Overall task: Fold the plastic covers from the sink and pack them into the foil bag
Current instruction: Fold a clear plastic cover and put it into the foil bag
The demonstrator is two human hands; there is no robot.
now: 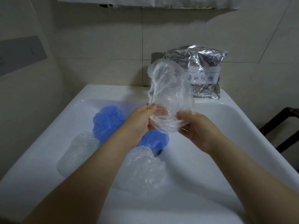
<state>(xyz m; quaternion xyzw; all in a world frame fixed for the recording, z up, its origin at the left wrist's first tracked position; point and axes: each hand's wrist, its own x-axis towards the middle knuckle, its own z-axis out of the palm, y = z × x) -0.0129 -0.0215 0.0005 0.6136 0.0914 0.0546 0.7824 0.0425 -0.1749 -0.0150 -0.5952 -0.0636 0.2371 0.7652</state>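
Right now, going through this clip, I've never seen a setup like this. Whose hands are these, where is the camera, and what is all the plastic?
There is no machine here. One camera worn on a person's head looks down at their bare hands over a white sink. The left hand and the right hand together hold up a clear plastic cover. In the basin lie two blue covers and two more clear covers. A silver foil bag stands on the sink's back ledge against the tiled wall.
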